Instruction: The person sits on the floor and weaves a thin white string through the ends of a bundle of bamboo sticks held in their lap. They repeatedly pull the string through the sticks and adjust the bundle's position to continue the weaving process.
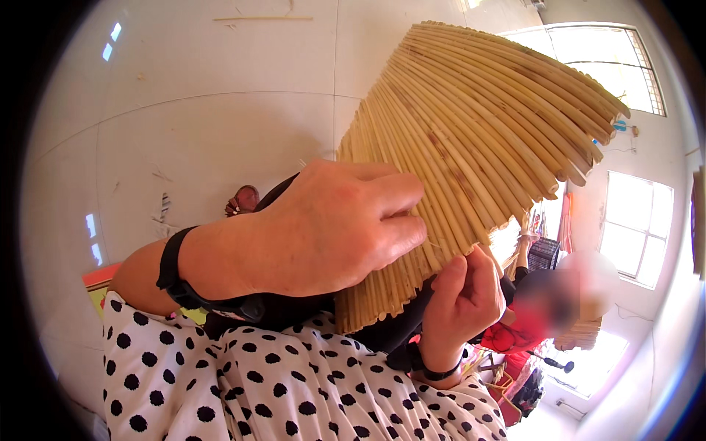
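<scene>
A mat of straw-coloured reed stalks (441, 140), laid side by side and bound together, slants across my lap and up to the right. Over its lower left part lies my left hand (331, 224), fingers curled and closed in a pinch against the stalks; what is between the fingertips is hidden. A thin pale strand shows just beside those fingers. At the mat's near edge, my right hand (467, 298) pinches a stalk end between thumb and fingers. Both wrists wear dark bands.
Bits of stalk and a long thin stick (263, 18) lie on the pale tiled floor (220, 59). To the right, another person in red (518, 323) sits near a bundle of stalks (579, 334) and a dark basket (544, 253). Windows (638, 228) are behind.
</scene>
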